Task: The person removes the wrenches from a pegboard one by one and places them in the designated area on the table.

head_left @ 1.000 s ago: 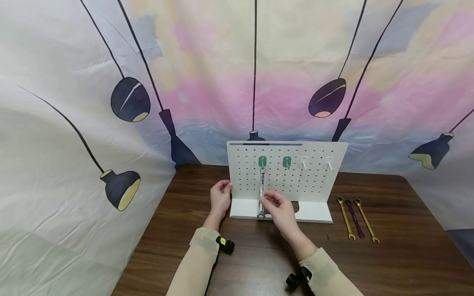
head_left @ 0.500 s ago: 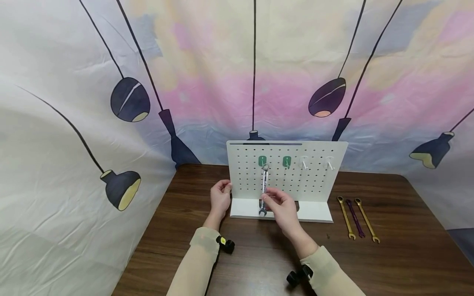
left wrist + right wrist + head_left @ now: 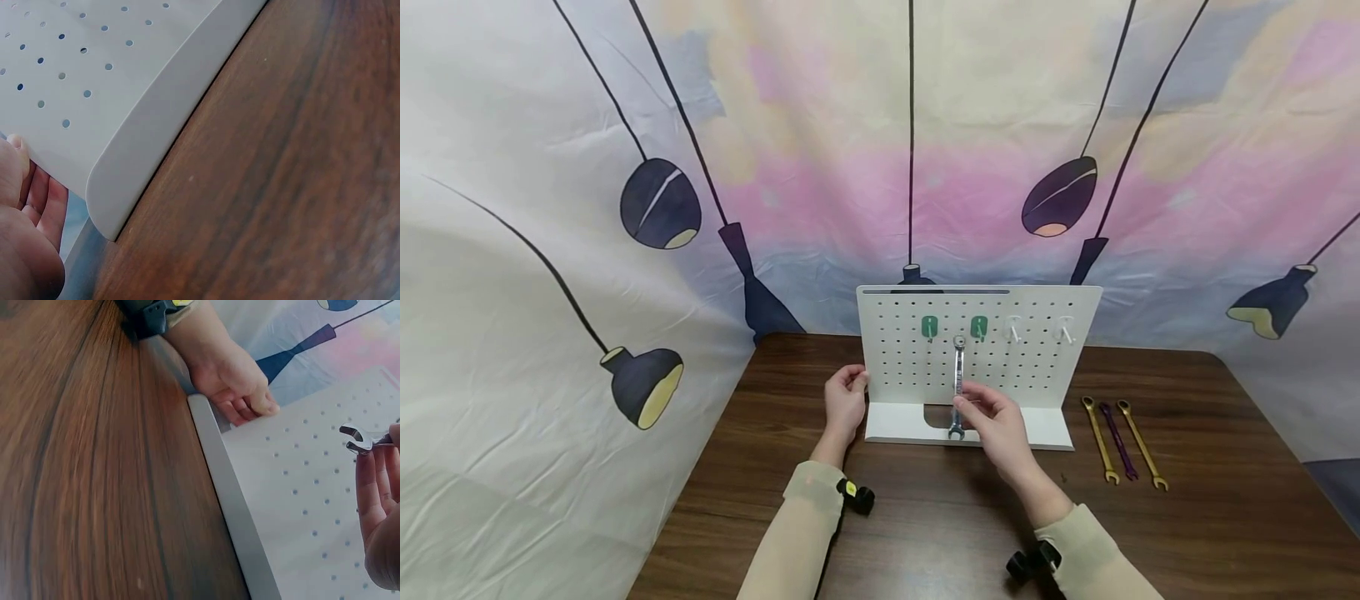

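Note:
A white pegboard stand (image 3: pixel 1037 375) stands upright at the back of the table. My left hand (image 3: pixel 846 404) holds its left edge, thumb in front and fingers behind in the left wrist view. My right hand (image 3: pixel 1003 429) pinches a silver combination wrench (image 3: pixel 958 367) near its lower end. Upright before the board, the wrench has its ring end on top, just below and left of the second green hook (image 3: pixel 979 327). Its open jaw end points down. The first green hook (image 3: pixel 929 327) and two white hooks (image 3: pixel 1013 329) carry nothing.
Right of the stand, two gold wrenches (image 3: pixel 1101 442) and a purple wrench (image 3: pixel 1118 442) between them lie on the dark wooden table (image 3: pixel 1225 467). A printed curtain (image 3: pixel 820 167) hangs behind the table. The stand's base has a cut-out in its middle.
My right hand has carried the silver wrench to the right, from below the first green hook to near the second. My left hand has stayed at the board's edge.

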Action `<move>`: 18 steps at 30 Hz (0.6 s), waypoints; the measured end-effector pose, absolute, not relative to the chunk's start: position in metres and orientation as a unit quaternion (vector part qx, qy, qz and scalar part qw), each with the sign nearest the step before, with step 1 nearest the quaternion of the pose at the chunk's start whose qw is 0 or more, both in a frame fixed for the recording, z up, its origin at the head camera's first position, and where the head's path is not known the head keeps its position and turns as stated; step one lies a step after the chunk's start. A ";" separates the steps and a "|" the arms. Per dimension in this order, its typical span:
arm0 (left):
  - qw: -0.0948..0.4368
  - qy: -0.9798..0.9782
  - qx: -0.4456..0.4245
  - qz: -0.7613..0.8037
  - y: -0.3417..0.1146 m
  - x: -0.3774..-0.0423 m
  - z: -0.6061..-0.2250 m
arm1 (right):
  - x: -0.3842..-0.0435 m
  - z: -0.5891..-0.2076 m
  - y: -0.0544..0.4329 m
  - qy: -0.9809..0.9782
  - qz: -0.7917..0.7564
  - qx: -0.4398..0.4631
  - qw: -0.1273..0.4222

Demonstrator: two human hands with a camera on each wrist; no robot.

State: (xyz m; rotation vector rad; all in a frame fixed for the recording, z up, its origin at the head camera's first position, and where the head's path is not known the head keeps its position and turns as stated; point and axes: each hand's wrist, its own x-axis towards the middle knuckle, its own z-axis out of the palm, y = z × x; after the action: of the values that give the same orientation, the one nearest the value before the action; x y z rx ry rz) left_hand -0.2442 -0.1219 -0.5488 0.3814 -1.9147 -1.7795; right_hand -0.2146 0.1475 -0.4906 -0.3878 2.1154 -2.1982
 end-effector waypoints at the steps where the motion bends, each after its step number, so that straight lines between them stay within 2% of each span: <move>1: 0.247 -0.703 0.140 -0.653 -0.122 -0.244 -0.549 | -0.215 -0.491 0.151 0.689 -0.713 -0.127 0.033; 18: 0.238 -0.707 0.148 -0.650 -0.122 -0.246 -0.549 | -0.222 -0.500 0.230 0.751 -0.632 -0.193 0.018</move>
State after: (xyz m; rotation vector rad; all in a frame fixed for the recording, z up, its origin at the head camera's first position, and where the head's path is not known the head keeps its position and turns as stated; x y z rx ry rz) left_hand -0.2459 -0.1222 -0.5494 0.4050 -1.9354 -1.7797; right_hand -0.2220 0.2302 -0.5000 -0.6004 2.3317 -1.9620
